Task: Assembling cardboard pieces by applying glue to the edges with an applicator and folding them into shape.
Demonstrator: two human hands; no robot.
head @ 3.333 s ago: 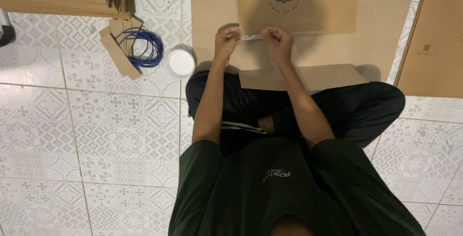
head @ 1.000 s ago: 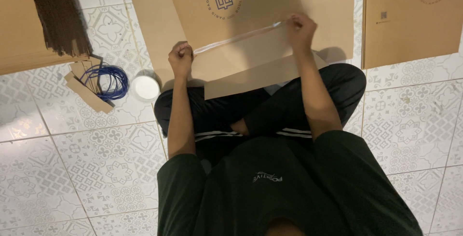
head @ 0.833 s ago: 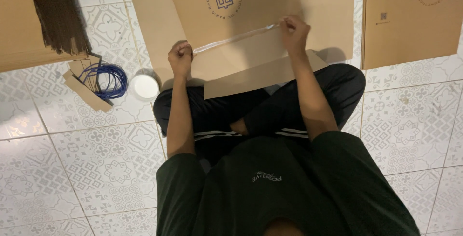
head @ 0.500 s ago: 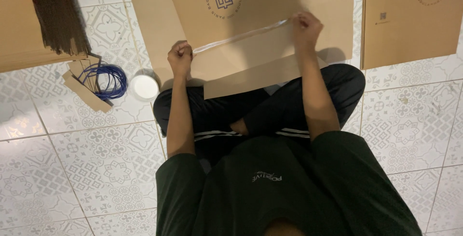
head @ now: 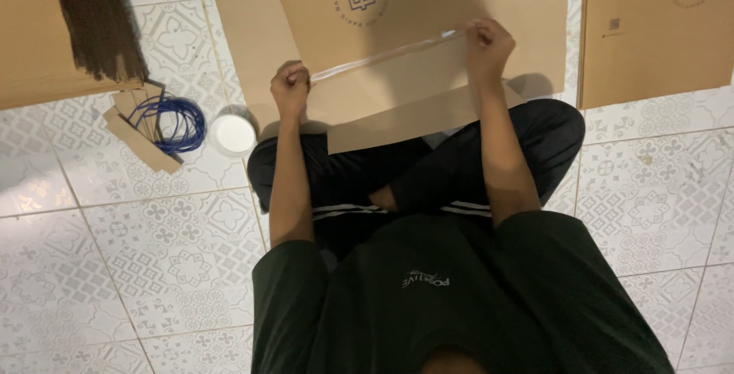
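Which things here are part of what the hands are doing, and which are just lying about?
In use:
left hand
right hand
clear strip stretched between them
brown paper sheet under it

Lying about:
blue cord coil
white round lid
cardboard scraps
brown sheet at right

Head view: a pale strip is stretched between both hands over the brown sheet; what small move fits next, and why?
Probably lower the strip flat onto the brown sheet: left hand and right hand hold it taut just above it.
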